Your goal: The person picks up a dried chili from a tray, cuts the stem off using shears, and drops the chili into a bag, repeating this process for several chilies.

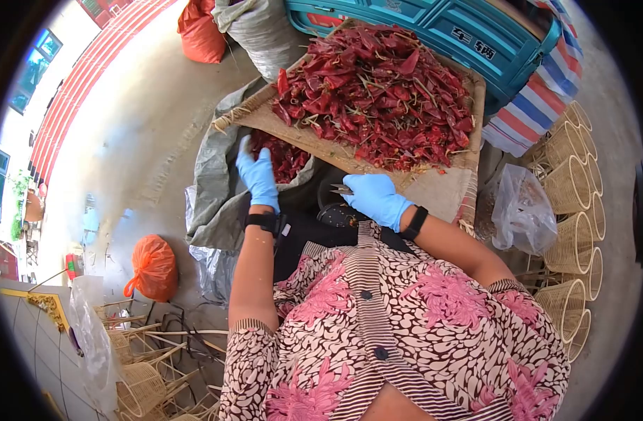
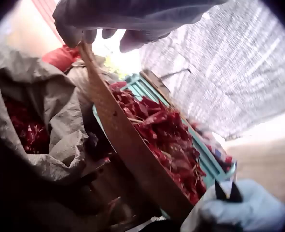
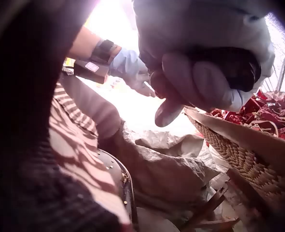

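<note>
Dried red chillies [image 1: 377, 95] [image 2: 157, 130] lie heaped on a tilted woven tray [image 1: 434, 193] [image 2: 128, 140] [image 3: 239, 154]. My gloved left hand [image 1: 258, 175] [image 2: 132, 19] [image 3: 132, 71] is over the mouth of a grey sack [image 1: 213, 175] [image 2: 60, 116], its fingers extended and slightly blurred, with nothing visible in them. More chillies [image 1: 286, 156] [image 2: 24, 125] fill the sack. Beside the tray's near edge, my gloved right hand [image 1: 376, 200] [image 2: 248, 208] [image 3: 205, 63] grips small dark-handled scissors [image 1: 341, 189] [image 2: 228, 192], the short blades pointing out; the fingers curl round the handle.
Behind the tray stands a teal vehicle panel [image 1: 448, 42]. Filled sacks [image 1: 258, 35] are at the back left, and an orange bag [image 1: 153, 268] sits on the floor left. Wicker baskets [image 1: 570, 238] and a clear plastic bag [image 1: 523, 210] stand right. A dark round container [image 1: 339, 214] is near my lap.
</note>
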Tool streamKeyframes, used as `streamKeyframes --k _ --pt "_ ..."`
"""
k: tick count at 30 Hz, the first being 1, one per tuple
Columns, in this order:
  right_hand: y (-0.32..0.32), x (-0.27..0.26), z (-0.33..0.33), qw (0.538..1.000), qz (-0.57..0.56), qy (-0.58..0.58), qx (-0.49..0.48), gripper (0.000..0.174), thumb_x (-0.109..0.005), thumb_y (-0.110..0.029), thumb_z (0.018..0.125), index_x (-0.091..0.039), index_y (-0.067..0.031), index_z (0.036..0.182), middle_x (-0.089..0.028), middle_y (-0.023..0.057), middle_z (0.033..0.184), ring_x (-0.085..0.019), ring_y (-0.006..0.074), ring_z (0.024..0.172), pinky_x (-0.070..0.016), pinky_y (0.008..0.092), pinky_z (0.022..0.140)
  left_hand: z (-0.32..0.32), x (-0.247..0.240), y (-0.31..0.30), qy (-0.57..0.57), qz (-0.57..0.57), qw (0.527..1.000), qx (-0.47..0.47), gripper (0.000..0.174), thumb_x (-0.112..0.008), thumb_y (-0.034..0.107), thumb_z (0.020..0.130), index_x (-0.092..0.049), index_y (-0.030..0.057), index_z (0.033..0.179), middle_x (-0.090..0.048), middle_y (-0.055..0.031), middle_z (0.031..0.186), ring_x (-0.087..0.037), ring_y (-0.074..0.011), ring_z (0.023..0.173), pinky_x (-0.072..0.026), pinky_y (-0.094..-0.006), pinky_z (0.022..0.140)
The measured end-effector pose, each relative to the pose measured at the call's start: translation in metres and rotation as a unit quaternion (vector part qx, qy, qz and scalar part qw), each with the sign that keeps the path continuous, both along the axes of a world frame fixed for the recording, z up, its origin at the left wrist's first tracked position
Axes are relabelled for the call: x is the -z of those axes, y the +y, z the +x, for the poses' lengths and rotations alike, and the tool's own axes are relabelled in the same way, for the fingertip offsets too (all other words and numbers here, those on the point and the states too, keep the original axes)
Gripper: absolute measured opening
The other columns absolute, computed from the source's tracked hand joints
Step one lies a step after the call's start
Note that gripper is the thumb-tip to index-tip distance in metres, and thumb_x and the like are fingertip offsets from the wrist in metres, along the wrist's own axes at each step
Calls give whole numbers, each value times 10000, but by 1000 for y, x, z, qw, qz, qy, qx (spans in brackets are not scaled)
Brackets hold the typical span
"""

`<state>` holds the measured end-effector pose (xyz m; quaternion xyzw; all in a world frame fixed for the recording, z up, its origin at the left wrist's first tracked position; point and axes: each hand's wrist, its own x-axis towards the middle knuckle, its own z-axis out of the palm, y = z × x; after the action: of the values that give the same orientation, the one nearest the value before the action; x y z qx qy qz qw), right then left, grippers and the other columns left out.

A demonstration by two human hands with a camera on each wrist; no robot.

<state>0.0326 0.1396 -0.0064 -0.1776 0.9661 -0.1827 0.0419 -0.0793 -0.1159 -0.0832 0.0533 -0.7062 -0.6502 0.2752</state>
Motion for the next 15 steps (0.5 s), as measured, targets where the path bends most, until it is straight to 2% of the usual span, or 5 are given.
streamKeyframes --k 3,5,7,10,15 --pt "-4 3 8 999 -29 25 11 181 -618 -311 835 -613 -137 881 -659 130 758 -653 343 727 -492 469 632 9 -56 29 -89 -470 878 -28 477 -673 226 814 -586 116 1270 -644 -161 1137 -597 -249 1088 -439 -323 947" --pt "-6 2 11 996 -63 55 11 197 -624 -333 836 -609 -140 869 -654 126 746 -652 338 713 -491 461 609 -11 -57 40 -129 -556 821 26 514 -607 420 850 -554 213 1318 -640 -153 1136 -567 -324 1116 -408 -426 970" --pt "-7 -3 16 995 -78 66 -9 214 -631 -357 837 -600 -146 852 -644 118 730 -650 331 707 -488 452 584 -26 -62 52 -224 -564 793 47 579 -447 548 911 -396 305 1434 -579 -148 1272 -362 -457 1310 -180 -673 1054" --pt "-7 -6 22 994 -82 57 -30 198 -625 -356 844 -610 -162 878 -645 98 745 -644 315 689 -494 426 578 -48 -72 54 -260 -607 747 74 599 -354 554 940 -381 245 1453 -483 -164 1401 -267 -466 1376 -84 -661 1096" --pt "1 -13 23 994 -108 31 -15 192 -658 -336 820 -643 -168 912 -660 92 763 -651 295 695 -506 392 591 -65 -79 49 -325 -571 746 108 635 -382 494 934 -378 124 1449 -488 -122 1405 -331 -376 1361 -123 -662 1087"
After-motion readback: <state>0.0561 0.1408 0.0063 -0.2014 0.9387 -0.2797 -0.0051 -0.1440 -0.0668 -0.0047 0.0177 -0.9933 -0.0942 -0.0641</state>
